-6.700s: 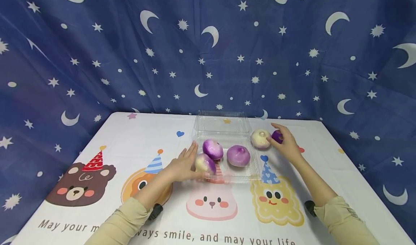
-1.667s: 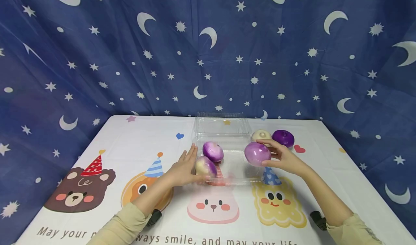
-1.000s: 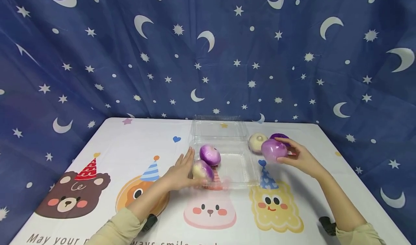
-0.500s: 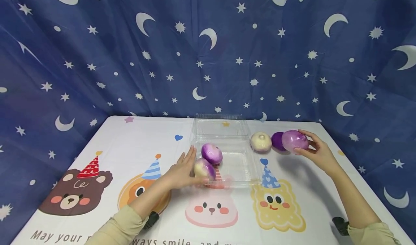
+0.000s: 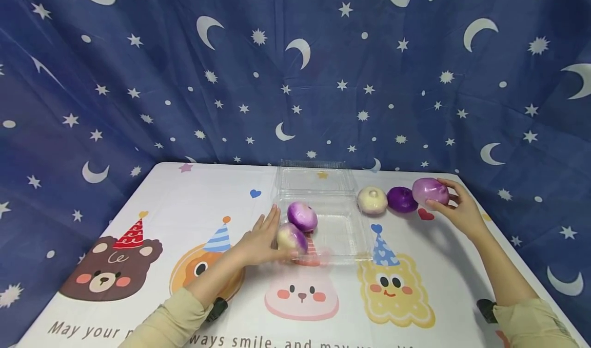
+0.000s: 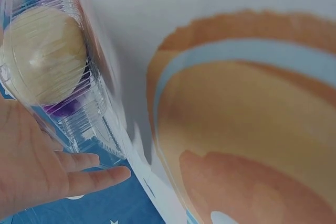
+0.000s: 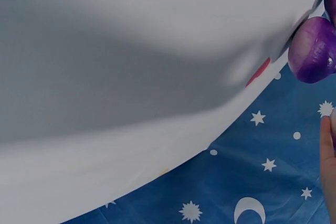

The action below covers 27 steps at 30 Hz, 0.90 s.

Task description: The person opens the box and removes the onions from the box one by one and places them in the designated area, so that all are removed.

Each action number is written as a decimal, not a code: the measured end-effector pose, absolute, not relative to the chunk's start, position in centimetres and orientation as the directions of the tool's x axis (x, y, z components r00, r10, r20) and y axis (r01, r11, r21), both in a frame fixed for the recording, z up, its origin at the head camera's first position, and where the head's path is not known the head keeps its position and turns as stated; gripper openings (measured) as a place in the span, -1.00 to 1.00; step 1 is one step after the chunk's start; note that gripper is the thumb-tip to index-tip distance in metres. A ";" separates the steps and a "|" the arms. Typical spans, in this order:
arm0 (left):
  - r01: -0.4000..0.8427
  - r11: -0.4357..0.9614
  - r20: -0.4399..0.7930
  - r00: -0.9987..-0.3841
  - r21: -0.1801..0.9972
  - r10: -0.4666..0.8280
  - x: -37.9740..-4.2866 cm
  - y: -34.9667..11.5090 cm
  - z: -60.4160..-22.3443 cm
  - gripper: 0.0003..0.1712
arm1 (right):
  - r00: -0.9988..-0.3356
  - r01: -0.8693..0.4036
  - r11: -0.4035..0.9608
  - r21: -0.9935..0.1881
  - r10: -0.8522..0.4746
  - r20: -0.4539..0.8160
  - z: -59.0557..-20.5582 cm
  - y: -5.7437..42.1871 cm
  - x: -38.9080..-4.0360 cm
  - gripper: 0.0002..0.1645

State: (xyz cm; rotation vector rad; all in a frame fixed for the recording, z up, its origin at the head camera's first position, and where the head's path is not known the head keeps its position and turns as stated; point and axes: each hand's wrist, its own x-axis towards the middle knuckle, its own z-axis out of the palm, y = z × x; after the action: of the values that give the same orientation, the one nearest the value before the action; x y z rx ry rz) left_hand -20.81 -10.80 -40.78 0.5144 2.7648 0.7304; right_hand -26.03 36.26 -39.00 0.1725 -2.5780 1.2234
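My right hand (image 5: 464, 212) grips a light purple onion (image 5: 430, 191) at the back right of the table, just right of a dark purple onion (image 5: 402, 200). Beside that one stands a white onion (image 5: 372, 200). My left hand (image 5: 258, 243) rests with extended fingers along the left wall of a clear plastic clamshell box (image 5: 341, 235). Two purple-and-white onions lie in its left half, one behind (image 5: 302, 216), one in front (image 5: 292, 238). Through the ribbed wall in the left wrist view a pale onion (image 6: 44, 56) shows. Only part of my right hand (image 7: 328, 177) enters the right wrist view.
The box's lid (image 5: 316, 179) lies folded back toward the rear edge of the table. A white cloth (image 5: 221, 184) with cartoon prints covers the table. Behind it hangs a blue curtain (image 5: 323, 60) with moons and stars.
After letting go of the dark purple onion, my right hand took the light purple onion out of the box and carried it right, past the other two. My left hand has stayed at the box.
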 end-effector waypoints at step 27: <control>0.281 0.829 -0.163 -0.902 0.483 0.400 -21.0 -10.7 -40.5 0.32 | -0.951 -0.069 0.783 -0.618 0.136 0.278 -41.2 37.6 -29.3 -0.13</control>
State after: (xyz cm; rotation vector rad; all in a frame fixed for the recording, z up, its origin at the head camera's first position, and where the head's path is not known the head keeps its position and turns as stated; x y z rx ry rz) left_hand -20.96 -10.74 -40.54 0.5218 2.7541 0.6697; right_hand -29.27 37.63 -41.24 -0.0517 -2.6668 0.9423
